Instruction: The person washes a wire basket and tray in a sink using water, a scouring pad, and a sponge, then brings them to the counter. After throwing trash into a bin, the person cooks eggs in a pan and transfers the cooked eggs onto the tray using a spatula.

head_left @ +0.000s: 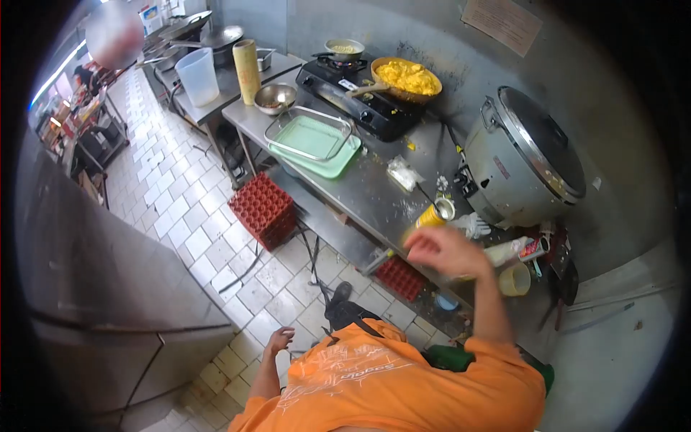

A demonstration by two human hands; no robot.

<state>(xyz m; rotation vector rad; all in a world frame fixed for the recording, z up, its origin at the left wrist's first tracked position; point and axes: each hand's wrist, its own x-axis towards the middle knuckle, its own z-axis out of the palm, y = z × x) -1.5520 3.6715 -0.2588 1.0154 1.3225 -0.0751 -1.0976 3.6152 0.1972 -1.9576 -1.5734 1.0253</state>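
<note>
My left hand (281,338) hangs low beside my body over the tiled floor, fingers loosely bent and apart, with nothing in it. Over the counter's near edge, my right hand (448,250) is raised, slightly blurred, its fingers bent and apart; I see nothing held. Just behind it stands a yellow can (434,213) with an open top. A crumpled clear plastic bag (471,225) lies beside the can. Further right are a white plastic-wrapped roll (505,251) and a yellowish cup (515,279). A bag of white powder (404,173) rests on the steel counter (353,189).
A black gas stove (360,101) bears a pan of yellow food (407,78) and a small pot (344,50). A large rice cooker (522,158) stands right. A wire basket (309,133) sits on a green tray (332,165). Red egg trays (263,209) stack on the floor.
</note>
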